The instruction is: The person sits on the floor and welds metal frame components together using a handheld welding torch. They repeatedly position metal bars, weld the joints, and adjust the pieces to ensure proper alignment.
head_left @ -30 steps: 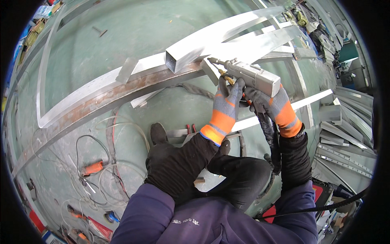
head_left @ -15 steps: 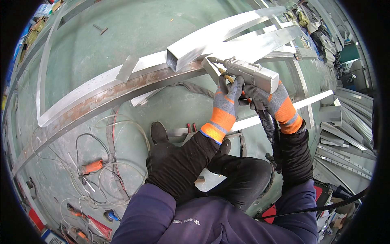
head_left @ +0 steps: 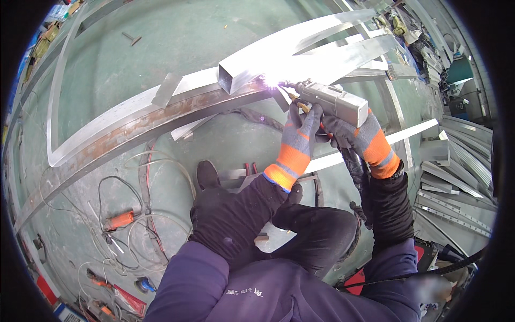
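A silver box-bodied welding gun [head_left: 339,102] lies across the front of my two gloved hands, its narrow nozzle pointing left. My right hand [head_left: 348,134] is wrapped round the gun's handle, below the body. Beneath the nozzle, my left hand [head_left: 303,129] is closed on the front of the gun near a brass-coloured fitting [head_left: 301,105]; exactly what its fingers hold is partly hidden. At the tip a white-violet glare [head_left: 272,80] hides the joint between the long rusty steel beam [head_left: 155,114] and bright metal pieces. A square metal tube [head_left: 257,59] lies just beyond the glare.
A thick dark cable [head_left: 354,166] runs down from the gun. At left an orange power tool [head_left: 120,220] lies among looped hoses on the green floor. Metal profiles [head_left: 466,150] are piled at right. A hammer [head_left: 131,38] lies at the far left.
A bright welding flash has appeared at the gun's tip, where there was none before. Hands and gun keep nearly the same place.
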Motion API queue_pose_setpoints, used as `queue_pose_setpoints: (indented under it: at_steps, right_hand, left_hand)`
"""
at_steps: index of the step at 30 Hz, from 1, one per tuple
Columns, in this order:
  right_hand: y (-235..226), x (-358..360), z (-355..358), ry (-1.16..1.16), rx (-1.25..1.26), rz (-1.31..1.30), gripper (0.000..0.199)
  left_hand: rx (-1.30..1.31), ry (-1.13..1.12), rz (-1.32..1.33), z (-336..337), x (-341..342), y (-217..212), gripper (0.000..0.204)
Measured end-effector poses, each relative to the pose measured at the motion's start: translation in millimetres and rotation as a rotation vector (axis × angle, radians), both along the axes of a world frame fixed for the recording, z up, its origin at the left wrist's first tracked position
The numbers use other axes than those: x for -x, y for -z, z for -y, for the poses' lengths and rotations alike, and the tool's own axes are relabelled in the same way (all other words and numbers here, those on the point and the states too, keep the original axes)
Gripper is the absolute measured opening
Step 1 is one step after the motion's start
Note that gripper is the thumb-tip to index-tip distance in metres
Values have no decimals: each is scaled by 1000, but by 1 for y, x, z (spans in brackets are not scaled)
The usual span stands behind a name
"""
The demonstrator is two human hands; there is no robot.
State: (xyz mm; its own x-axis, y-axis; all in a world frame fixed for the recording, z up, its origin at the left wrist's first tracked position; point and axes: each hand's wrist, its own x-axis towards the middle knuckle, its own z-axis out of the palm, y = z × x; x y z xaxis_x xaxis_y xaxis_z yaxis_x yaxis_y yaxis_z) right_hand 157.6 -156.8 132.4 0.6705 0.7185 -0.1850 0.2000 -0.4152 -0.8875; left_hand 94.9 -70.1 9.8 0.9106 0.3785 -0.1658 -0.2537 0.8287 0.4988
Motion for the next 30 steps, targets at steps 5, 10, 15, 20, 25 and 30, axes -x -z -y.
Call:
queue_pose_setpoints:
  at_steps: [5,10,15,20,25,30]
  right_hand:
    - [3,2,4,26,-34,-19,46]
    - [-5,2,6,-8,12,-33,46]
    - [-10,8,10,34,42,-78,44]
    - [-5,11,16,80,12,-137,44]
    - [-3,15,17,50,-45,-88,43]
    - [-5,15,26,62,17,-80,43]
  left_hand:
    - [-77,66,-10,1,3,5,52]
    - [-125,38,-4,5,5,5,49]
    - [-76,38,-18,8,8,2,49]
    - [-74,93,-32,9,14,-3,61]
    - [-167,81,-37,16,11,10,66]
    - [-67,97,-24,21,15,2,59]
